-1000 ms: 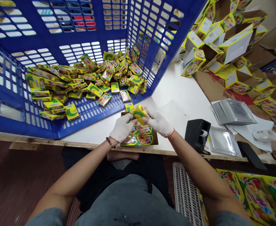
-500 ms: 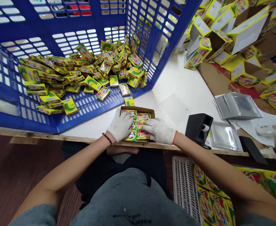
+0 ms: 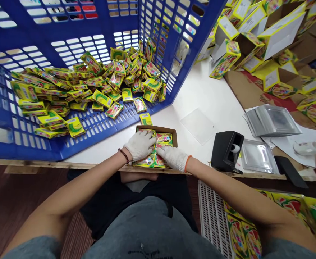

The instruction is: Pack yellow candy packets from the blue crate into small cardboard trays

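A small open cardboard box point(image 3: 175, 136) sits at the table's front edge, lined with rows of yellow-green candy packs point(image 3: 164, 138). My left hand point(image 3: 140, 145), in a white knitted glove, lies on the packs along the box's left side, fingers stretched out. Over the right-hand packs rests my right hand point(image 3: 174, 157), also gloved, its fingertips touching their tops and its fingers extended. Neither hand lifts anything. One loose pack point(image 3: 146, 119) lies just behind the box. Beyond it, a blue plastic crate point(image 3: 198, 39) tipped toward me holds a heap of similar packs point(image 3: 104, 99).
Right of the box stand a black tape dispenser point(image 3: 224, 151) and a clear plastic sheet point(image 3: 197, 126). Farther right are stacked clear plastic lids point(image 3: 276, 120) and printed cartons point(image 3: 225, 59). Below the table edge, a white basket point(image 3: 214, 216) sits beside filled cartons point(image 3: 237, 233).
My right hand has moved left and a little toward me, further over the packs. My left hand has stayed on the left packs. The view has shifted slightly.
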`<state>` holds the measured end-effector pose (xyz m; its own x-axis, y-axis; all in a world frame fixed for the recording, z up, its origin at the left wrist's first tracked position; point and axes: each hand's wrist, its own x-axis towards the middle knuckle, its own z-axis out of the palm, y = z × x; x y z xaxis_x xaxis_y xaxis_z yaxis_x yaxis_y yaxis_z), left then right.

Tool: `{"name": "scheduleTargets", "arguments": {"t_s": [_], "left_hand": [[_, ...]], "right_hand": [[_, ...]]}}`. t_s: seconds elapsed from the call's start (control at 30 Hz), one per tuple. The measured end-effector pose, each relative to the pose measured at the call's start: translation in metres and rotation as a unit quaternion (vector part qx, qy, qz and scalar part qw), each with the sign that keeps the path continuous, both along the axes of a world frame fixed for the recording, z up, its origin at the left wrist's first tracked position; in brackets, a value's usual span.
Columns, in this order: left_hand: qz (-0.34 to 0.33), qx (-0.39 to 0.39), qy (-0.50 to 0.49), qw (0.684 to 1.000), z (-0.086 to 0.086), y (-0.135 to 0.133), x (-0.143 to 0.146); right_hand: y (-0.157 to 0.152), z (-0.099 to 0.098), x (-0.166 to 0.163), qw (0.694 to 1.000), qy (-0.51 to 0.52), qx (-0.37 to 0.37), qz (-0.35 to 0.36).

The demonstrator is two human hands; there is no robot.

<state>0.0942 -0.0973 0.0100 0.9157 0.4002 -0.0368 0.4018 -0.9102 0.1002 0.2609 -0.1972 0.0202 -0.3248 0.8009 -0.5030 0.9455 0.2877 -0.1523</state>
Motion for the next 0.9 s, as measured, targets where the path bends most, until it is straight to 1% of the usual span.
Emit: {"name": "scheduleTargets", "arguments": {"t_s": [0.07, 0.13, 0.2, 0.27, 0.3, 0.37, 0.4, 0.43, 0.47, 0.5, 0.53, 0.57, 0.6, 0.63, 0.67, 0.73, 0.77, 0.83, 0.9], "left_hand": [[0.019, -0.002, 0.012, 1.0, -0.005, -0.001, 0.006], [0.036, -0.004, 0.013, 0.999, -0.007, -0.002, 0.01], [0.037, -0.011, 0.005, 0.999, -0.004, -0.002, 0.011], [0.043, -0.017, -0.024, 0.999, 0.0, 0.001, 0.004], [0.058, -0.018, -0.05, 0.997, 0.001, 0.002, -0.001], [0.129, -0.027, -0.128, 0.983, -0.002, 0.003, -0.013], [0.181, -0.048, -0.172, 0.967, -0.006, 0.003, -0.019], [0.237, -0.086, -0.213, 0.944, -0.012, 0.002, -0.024], [0.289, -0.143, -0.246, 0.914, -0.019, 0.0, -0.028], [0.331, -0.211, -0.271, 0.879, -0.026, -0.001, -0.03], [0.361, -0.278, -0.29, 0.842, -0.033, -0.003, -0.031], [0.38, -0.332, -0.307, 0.807, -0.04, -0.005, -0.031], [0.393, -0.367, -0.325, 0.778, -0.045, -0.007, -0.031], [0.398, -0.386, -0.344, 0.758, -0.048, -0.008, -0.03], [0.399, -0.392, -0.36, 0.746, -0.051, -0.01, -0.029], [0.395, -0.397, -0.381, 0.736, -0.051, -0.011, -0.028], [0.391, -0.403, -0.383, 0.734, -0.051, -0.012, -0.027], [0.39, -0.411, -0.38, 0.731, -0.048, -0.012, -0.027], [0.397, -0.411, -0.374, 0.73, -0.047, -0.012, -0.027]], "right_hand": [[-0.003, 0.001, -0.003, 1.0, -0.008, 0.007, -0.009], [-0.004, 0.002, -0.005, 1.0, -0.016, 0.013, -0.018], [-0.004, 0.003, -0.006, 0.999, -0.028, 0.018, -0.019], [-0.004, 0.003, -0.006, 0.999, -0.04, 0.026, -0.014], [-0.004, 0.003, -0.007, 0.998, -0.045, 0.03, -0.013], [-0.003, 0.003, -0.007, 0.998, -0.049, 0.027, -0.02], [-0.002, 0.002, -0.006, 0.999, -0.043, 0.019, -0.027], [-0.001, 0.001, -0.004, 0.999, -0.029, 0.004, -0.035], [0.002, 0.001, -0.002, 0.999, -0.003, -0.015, -0.049], [0.006, -0.001, 0.0, 0.996, 0.034, -0.033, -0.079], [0.012, -0.002, 0.003, 0.988, 0.08, -0.046, -0.127], [0.019, -0.004, 0.005, 0.971, 0.132, -0.053, -0.191], [0.026, -0.006, 0.006, 0.944, 0.185, -0.057, -0.266], [0.034, -0.008, 0.005, 0.908, 0.236, -0.061, -0.34], [0.042, -0.011, 0.004, 0.869, 0.28, -0.069, -0.402], [0.056, -0.018, -0.002, 0.799, 0.341, -0.103, -0.485], [0.061, -0.022, -0.005, 0.772, 0.357, -0.118, -0.512], [0.067, -0.028, -0.01, 0.733, 0.379, -0.13, -0.55], [0.068, -0.033, -0.012, 0.703, 0.412, -0.118, -0.567]]}}
